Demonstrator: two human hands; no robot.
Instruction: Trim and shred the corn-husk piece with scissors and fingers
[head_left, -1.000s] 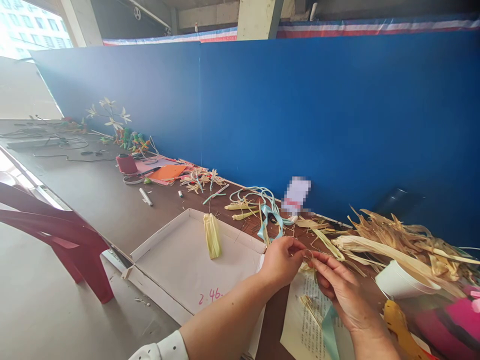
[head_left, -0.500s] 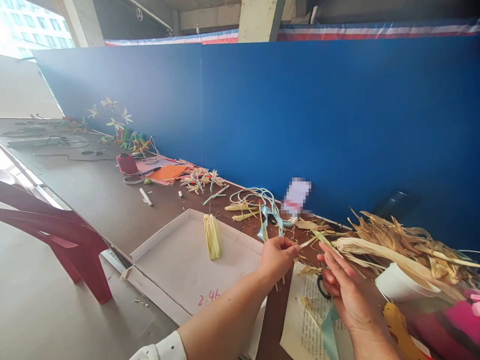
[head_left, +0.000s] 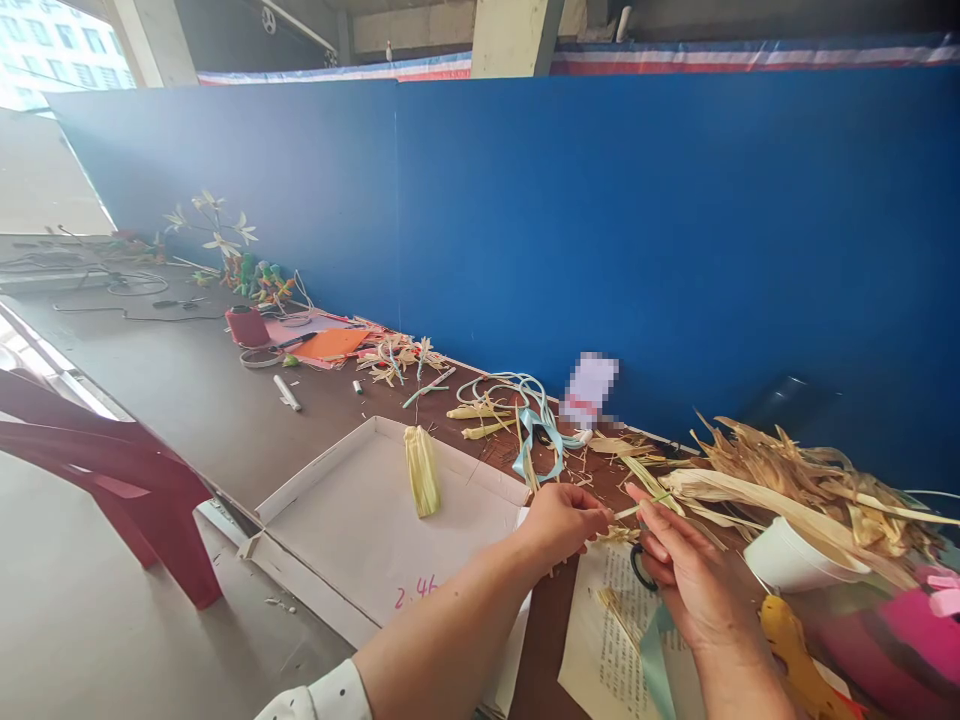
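Note:
My left hand (head_left: 564, 522) is closed in a pinch on a thin, pale corn husk strip (head_left: 627, 512). The strip stretches across to my right hand (head_left: 686, 565), whose thumb and forefinger meet near its other end. A black ring handle of scissors (head_left: 638, 568) shows at my right hand's curled fingers; the blades are hidden. Under the hands lies a printed sheet (head_left: 592, 645), with a pale blue ribbon (head_left: 657, 660) and a husk scrap on it. A pleated yellow-green husk bundle (head_left: 422, 472) on a wire rests in the shallow white box (head_left: 322, 550) to the left.
Dried husks (head_left: 817, 480) pile up at the right, beside a white cup (head_left: 799, 555) and a yellow-handled tool (head_left: 791, 640). Blue cord (head_left: 517, 380) and husk scraps lie along the blue partition (head_left: 637, 230). A red thread spool (head_left: 246, 326) stands farther left, and a dark red chair (head_left: 142, 500) adjoins the table.
My hands have come slightly closer together, and less of the husk strip shows between them. The view has shifted a little; the box and husk bundle stay in place.

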